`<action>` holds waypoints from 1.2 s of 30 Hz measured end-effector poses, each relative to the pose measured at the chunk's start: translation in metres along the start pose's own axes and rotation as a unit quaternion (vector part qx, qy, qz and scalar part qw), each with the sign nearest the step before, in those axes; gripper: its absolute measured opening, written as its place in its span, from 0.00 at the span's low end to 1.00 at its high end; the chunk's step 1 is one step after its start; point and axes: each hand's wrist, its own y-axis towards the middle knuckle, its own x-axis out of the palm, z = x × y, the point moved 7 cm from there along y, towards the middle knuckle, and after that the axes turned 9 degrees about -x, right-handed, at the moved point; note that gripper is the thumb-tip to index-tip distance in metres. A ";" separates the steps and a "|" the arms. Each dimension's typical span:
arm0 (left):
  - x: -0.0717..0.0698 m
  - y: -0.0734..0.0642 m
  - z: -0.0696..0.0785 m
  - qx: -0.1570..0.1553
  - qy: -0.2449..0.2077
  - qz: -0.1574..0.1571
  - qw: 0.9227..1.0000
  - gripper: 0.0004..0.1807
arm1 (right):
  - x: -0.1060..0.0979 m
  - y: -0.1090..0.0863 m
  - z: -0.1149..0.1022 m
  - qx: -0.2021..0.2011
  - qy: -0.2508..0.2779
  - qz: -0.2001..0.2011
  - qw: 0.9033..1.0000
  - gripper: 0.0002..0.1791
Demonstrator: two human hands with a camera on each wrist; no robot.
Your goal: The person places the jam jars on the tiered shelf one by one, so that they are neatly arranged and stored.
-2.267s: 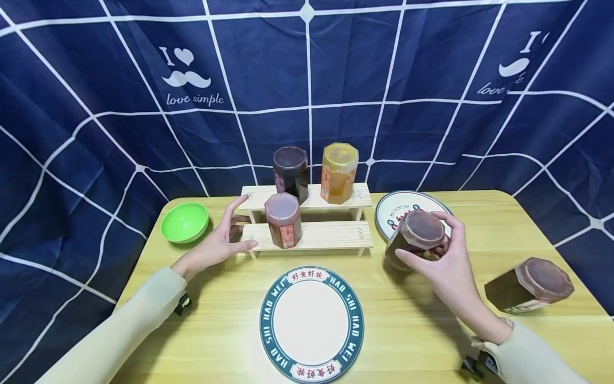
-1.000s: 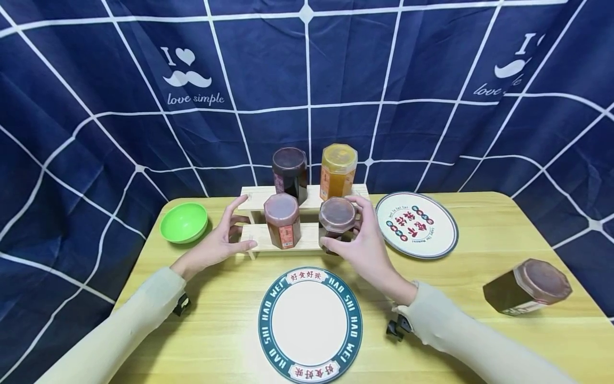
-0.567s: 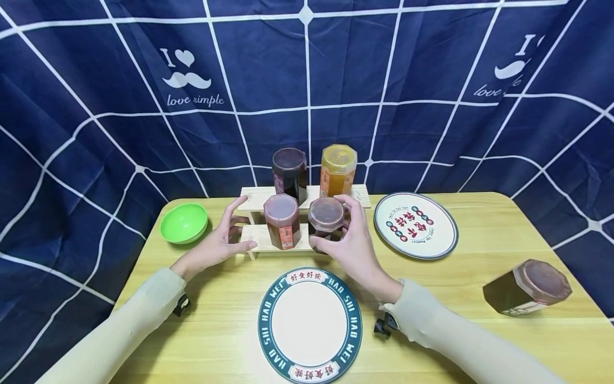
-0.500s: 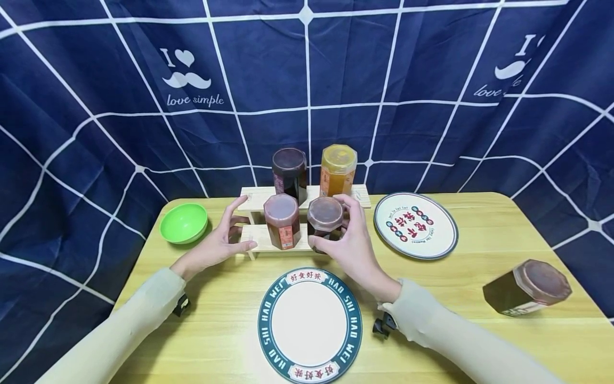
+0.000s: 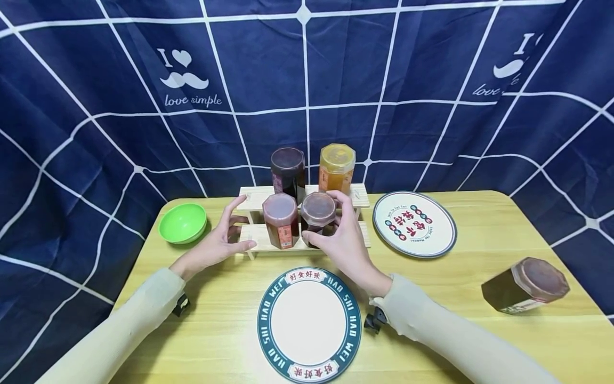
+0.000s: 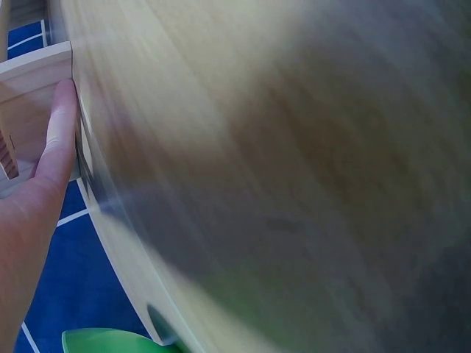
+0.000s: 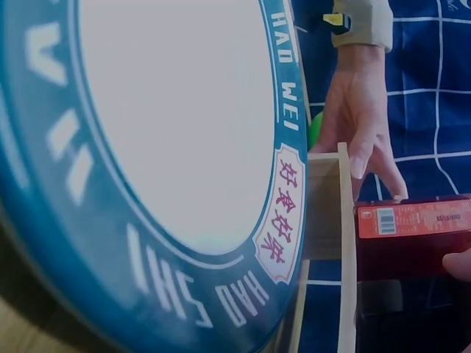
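My right hand grips a dark jar between thumb and fingers. That jar stands on the lower tier of a two-step wooden rack, close beside a reddish-brown jar with a red label. At the rack's left end, my left hand holds on, with the index finger by the upper step and the thumb by the lower one. A near-black jar and an amber jar stand on the upper tier. In the right wrist view, the reddish jar's label and my right thumb appear.
A green-rimmed white plate lies in front of the rack. Right of it is a printed plate. A green bowl stands at the left. Another dark jar is at the right. Blue gridded cloth hangs behind the table.
My right hand has brought the dark jar from over the printed plate leftward onto the lower tier, then slid it closer to the reddish jar. The left hand has stayed at the rack.
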 end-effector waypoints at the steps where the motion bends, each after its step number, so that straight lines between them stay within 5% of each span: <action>1: 0.000 0.000 0.000 0.000 0.000 0.001 1.000 0.61 | 0.000 0.001 0.000 0.000 0.000 -0.001 1.000 0.56; 25: -0.001 -0.001 -0.002 0.001 0.002 0.006 1.000 0.60 | 0.006 0.002 -0.002 -0.028 0.008 -0.022 0.999 0.57; 36: 0.001 -0.002 -0.001 0.002 0.008 0.009 1.000 0.61 | -0.010 -0.010 -0.006 -0.025 -0.021 -0.041 0.999 0.58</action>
